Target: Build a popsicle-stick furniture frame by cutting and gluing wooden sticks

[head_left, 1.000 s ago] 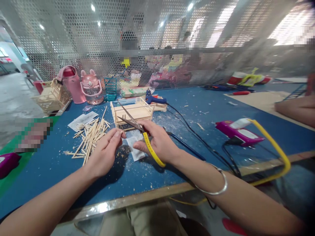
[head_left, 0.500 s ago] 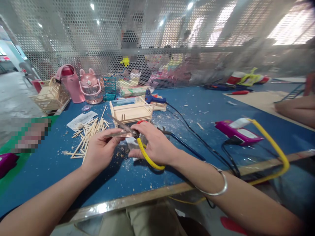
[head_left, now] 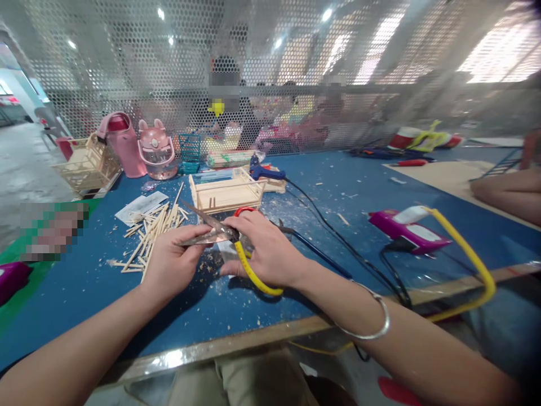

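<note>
A pair of scissors [head_left: 220,230] is in front of me, with blades spread apart and pointing left. My right hand [head_left: 266,248] grips its handles, one loop wrapped in yellow tape and red showing on the other. My left hand [head_left: 175,251] is closed, thumb and fingers pinched at the lower blade; any small piece between them is hidden. Left of the blades lies a loose pile of thin wooden sticks [head_left: 158,231]. Just beyond the scissors stands a small wooden frame tray [head_left: 228,192]. Under my right hand is a small pale packet [head_left: 228,254], partly covered.
A blue glue gun [head_left: 268,172] lies behind the tray, its cable running right. Right of my hand are blue-handled pliers [head_left: 315,251] and a purple tool [head_left: 408,228] with a yellow tube. Pink bottles [head_left: 156,152] stand at the back left. Another person's arm [head_left: 507,192] rests at far right.
The scissors' blades have tilted slightly and spread a little wider. Both hands stay in nearly the same place.
</note>
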Available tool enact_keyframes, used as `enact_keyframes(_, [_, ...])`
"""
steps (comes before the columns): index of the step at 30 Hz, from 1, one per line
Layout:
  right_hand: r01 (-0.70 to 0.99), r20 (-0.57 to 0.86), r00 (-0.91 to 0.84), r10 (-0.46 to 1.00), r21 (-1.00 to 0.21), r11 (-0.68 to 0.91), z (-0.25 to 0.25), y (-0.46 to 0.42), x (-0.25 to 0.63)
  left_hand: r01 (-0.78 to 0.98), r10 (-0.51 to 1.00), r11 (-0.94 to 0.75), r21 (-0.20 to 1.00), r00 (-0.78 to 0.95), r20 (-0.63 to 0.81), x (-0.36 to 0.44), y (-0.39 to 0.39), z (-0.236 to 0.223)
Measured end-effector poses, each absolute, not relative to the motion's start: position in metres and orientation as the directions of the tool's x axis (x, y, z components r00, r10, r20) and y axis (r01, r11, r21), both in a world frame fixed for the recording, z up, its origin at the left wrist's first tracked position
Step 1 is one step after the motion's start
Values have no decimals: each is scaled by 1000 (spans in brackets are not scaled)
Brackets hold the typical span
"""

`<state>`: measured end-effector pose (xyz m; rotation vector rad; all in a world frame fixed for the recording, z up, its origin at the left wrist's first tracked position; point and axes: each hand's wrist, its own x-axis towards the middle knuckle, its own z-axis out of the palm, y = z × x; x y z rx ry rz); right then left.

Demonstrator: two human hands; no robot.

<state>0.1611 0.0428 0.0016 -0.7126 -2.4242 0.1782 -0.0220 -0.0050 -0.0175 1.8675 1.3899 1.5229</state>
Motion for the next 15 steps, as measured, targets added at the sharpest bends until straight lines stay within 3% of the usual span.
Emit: enact_keyframes(15, [439,493,-698,519,-278,854,7,40,162,527,807,-511,680,22,590,-19,-9,-8])
